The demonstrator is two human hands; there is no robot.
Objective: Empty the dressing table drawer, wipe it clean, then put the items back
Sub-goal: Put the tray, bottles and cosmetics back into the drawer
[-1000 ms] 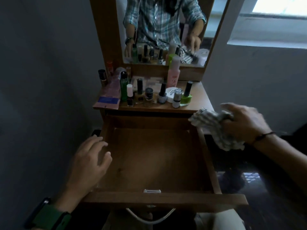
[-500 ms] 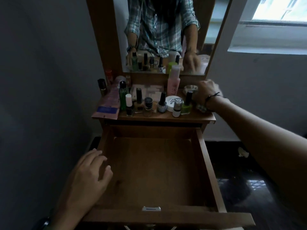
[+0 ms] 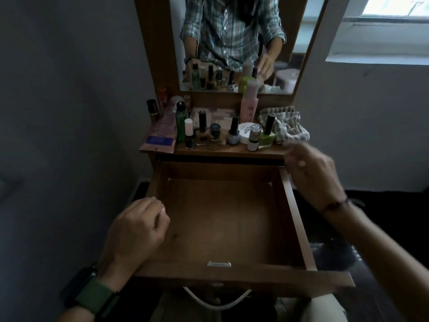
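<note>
- Dim, underexposed room; daylight enters only from the window (image 3: 394, 10) at upper right, blown out white
- Left wall and floor sink into shadow
- Right hand (image 3: 311, 173) smeared by motion blur
- Wide-angle lens bows the edges

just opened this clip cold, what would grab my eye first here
The pulled-out wooden drawer fills the middle, bare inside, with the left hand at its left wall and the right hand blurred above its right rear corner. Behind it, the tabletop is crowded with nail polish bottles, a pink bottle and a crumpled checked cloth at the right end.
</note>
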